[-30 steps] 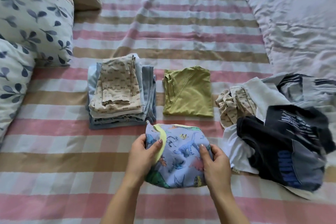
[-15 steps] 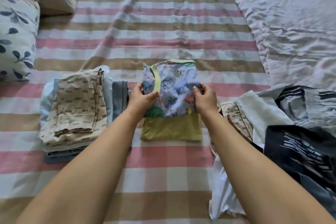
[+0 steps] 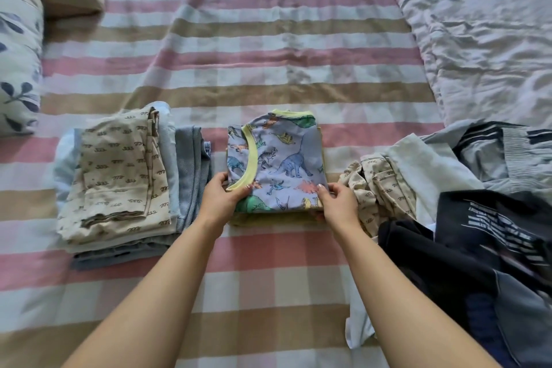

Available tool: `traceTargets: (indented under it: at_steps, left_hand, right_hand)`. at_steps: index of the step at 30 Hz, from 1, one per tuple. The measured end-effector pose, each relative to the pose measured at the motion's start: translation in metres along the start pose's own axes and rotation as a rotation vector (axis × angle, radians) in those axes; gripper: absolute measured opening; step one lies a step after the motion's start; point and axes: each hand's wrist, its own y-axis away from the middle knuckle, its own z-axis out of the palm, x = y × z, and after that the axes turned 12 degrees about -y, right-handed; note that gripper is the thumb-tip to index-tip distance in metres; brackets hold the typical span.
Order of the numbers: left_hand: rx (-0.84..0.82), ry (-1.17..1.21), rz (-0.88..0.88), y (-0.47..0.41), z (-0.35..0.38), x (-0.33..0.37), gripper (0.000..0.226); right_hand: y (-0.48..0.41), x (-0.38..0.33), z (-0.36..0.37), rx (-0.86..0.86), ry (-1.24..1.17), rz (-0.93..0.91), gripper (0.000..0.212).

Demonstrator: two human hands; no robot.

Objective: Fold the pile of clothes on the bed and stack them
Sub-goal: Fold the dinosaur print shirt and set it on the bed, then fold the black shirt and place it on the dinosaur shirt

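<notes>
The folded dinosaur shirt (image 3: 280,164), half a second ago only partly over the green shirt (image 3: 268,219), now covers all but its near edge. It lies on the bed (image 3: 268,39) between a folded stack (image 3: 119,176) and an unfolded pile (image 3: 448,233). The fingers of the left hand (image 3: 221,200) and the right hand (image 3: 337,203) pinch its near corners. The shirt is pale blue with yellow trim.

Folded stack (image 3: 119,176) left, unfolded pile (image 3: 466,203) right.
</notes>
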Motion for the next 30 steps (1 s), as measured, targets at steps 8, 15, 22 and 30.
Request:
traceTargets:
  at_steps: [8, 15, 22, 30]
  left_hand:
    - [0.151, -0.391, 0.077, 0.017, 0.012, -0.020, 0.058]
    - [0.351, -0.518, 0.215, 0.060, 0.036, -0.010, 0.046]
    - [0.091, -0.341, 0.469, 0.128, 0.107, 0.038, 0.020]
    - [-0.151, -0.352, 0.415, 0.159, 0.210, 0.037, 0.013]
  right_hand:
    - [0.021, 0.027, -0.003, 0.044, 0.008, 0.110, 0.016]
    - [0.054, 0.024, -0.029, 0.014, 0.038, 0.105, 0.017]
    - [0.100, 0.014, -0.105, 0.095, -0.063, -0.049, 0.011]
    - [0.118, 0.045, -0.200, 0.288, 0.024, -0.033, 0.013]
